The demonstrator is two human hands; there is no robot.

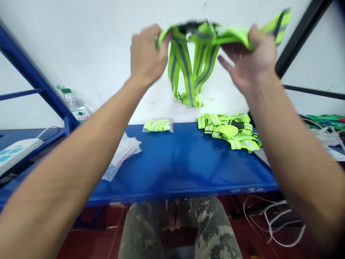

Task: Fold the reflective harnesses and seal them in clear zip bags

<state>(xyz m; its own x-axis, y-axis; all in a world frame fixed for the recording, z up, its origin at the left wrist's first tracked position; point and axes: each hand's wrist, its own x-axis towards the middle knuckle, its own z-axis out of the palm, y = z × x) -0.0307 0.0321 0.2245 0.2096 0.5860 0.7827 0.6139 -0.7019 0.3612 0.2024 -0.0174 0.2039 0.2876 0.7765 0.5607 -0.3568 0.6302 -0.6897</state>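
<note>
Both hands hold up a neon-yellow reflective vest (187, 68) made of straps with grey stripes, well above the blue table (167, 162). My left hand (148, 54) is closed around one end of its belt. At the other end, my right hand (253, 57) pinches the belt between thumb and fingers, with some fingers spread below it. A black part, blurred, shows along the belt between the hands. Crossed straps hang down in loops from it. On the table, below and to the right, lies a pile of similar reflective straps (229, 131) with black buckles.
A bagged bundle of yellow straps (157, 125) lies near the wall. Clear plastic bags (122, 153) are beside my left forearm. A plastic bottle (77, 106) and a white power strip (17, 153) are at left. Blue frame bars (35, 68) rise there; white cables (283, 223) hang low right.
</note>
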